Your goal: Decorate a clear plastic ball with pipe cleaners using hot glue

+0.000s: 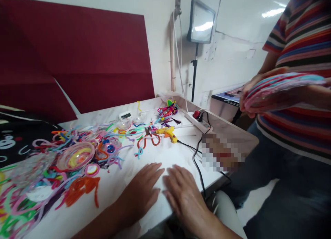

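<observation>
My left hand (142, 187) rests palm down on the white table (113, 197), fingers stretched out and holding nothing. Beside it, my right hand (182, 189) lies near the table's front edge, also flat with fingers extended. Beyond both hands are a yellow glue gun (167, 131) with a black cord and orange-handled scissors (148, 137). To the left spreads a heap of colourful pipe cleaners (111, 142) around a clear round bowl-like piece (76, 156) with coloured coils. A bundle of orange pipe cleaners (79, 190) sits nearest my left forearm.
A person in a striped shirt (297, 128) stands at the right, holding a round pink, red and blue coiled piece (281, 89). A power strip (199, 122) lies by the table's right rim. Behind are a lamp panel on a stand (203, 22) and a dark red board (103, 56).
</observation>
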`<state>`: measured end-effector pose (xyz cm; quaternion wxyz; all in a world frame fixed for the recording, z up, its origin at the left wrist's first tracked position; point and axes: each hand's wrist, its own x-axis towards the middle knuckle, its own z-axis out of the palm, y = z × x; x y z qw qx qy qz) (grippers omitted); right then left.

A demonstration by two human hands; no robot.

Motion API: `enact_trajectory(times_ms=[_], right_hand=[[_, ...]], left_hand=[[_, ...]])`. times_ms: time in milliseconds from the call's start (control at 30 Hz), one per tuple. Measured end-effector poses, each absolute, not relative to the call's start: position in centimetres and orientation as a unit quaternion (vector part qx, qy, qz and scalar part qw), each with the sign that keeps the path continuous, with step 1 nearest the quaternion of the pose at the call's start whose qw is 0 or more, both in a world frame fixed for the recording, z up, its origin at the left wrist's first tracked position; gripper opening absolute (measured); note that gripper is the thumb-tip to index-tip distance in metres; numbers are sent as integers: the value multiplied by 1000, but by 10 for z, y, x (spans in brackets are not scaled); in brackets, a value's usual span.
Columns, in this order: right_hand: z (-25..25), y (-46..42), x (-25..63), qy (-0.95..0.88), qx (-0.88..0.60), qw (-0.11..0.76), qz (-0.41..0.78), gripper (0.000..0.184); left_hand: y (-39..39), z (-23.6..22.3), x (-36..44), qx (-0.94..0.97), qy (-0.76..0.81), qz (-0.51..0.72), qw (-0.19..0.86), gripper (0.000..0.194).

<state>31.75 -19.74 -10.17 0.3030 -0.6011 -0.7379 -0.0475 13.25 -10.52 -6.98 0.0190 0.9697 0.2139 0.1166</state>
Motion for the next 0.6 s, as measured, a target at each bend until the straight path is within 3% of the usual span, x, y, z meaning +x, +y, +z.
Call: enact_trajectory(times_ms=[167,467,600], right_hand=[[-110,-202,340,-676,-666,297,-105,38],[-110,-201,323,-699,-644,296,-94,36],[-88,-196,325,-746,-613,261,7,27]], left_hand=[[-120,-78,143,986,148,47,61,73],[-113,-71,136,984,158,18,75,53],[-104,-71,127,987,141,26,79,53]])
